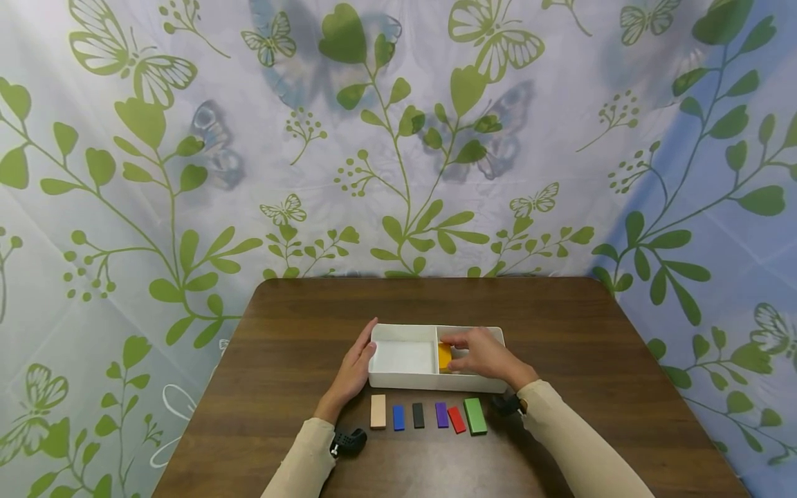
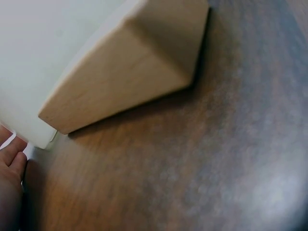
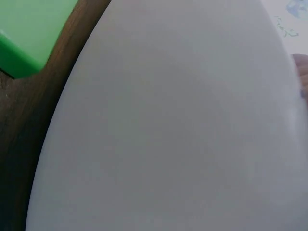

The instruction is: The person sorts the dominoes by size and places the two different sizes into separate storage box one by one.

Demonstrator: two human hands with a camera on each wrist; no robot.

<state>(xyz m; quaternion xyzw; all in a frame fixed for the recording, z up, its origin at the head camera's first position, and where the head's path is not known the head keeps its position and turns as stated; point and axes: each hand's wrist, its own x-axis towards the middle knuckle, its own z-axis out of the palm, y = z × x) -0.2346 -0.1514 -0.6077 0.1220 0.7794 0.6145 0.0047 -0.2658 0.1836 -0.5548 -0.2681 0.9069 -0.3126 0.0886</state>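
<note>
A white two-compartment box (image 1: 405, 382) stands on the table, its divider right of the middle. My left hand (image 1: 355, 366) rests along the box's left end with fingers extended; part of it shows at the left edge of the left wrist view. Inside the right compartment, against the divider, is a yellow block (image 1: 445, 356). My right hand (image 1: 488, 356) reaches in from the right, thumb and fingers pinching this block at its near and far ends. The right wrist view is mostly filled by the box wall (image 3: 168, 120), which hides the fingers' hold.
In front of the box lies a row of blocks: beige (image 1: 378, 412), blue (image 1: 398, 418), black (image 1: 418, 416), purple (image 1: 441, 415), red (image 1: 456, 420) and green (image 1: 475, 416). The brown wooden table (image 1: 299, 311) ends at a patterned curtain (image 1: 398, 138) behind.
</note>
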